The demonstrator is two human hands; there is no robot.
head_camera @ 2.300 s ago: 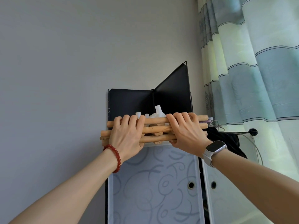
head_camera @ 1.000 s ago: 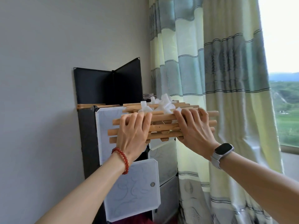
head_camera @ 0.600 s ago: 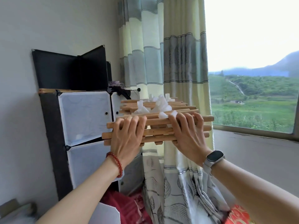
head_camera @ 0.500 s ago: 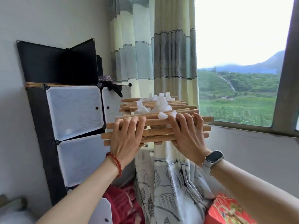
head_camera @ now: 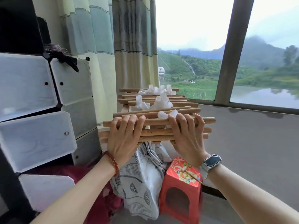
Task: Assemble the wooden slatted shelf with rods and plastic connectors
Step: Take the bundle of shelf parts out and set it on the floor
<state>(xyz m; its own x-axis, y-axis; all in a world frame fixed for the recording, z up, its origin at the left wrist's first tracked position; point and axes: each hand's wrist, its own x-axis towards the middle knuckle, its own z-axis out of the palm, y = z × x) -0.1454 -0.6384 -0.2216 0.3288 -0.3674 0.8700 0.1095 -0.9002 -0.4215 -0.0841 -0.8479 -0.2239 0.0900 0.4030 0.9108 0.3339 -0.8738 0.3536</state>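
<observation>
Head view: a wide window [head_camera: 202, 46] fronts green hills; a white panelled cube cabinet [head_camera: 37, 101] stands at left, a red plastic stool [head_camera: 181, 188] below. The stack of pale wooden slatted panels and rods [head_camera: 155, 131] is held level in mid-air, long axis running left to right, with white plastic connectors [head_camera: 155, 97] loose on top. The left hand [head_camera: 125, 138] and right hand [head_camera: 188, 136] grip the near edge, fingers curled over the slats. Both are equally near; the load extends away from the fingers.

Head cam, close, faces fwd/down over both forearms toward window.
</observation>
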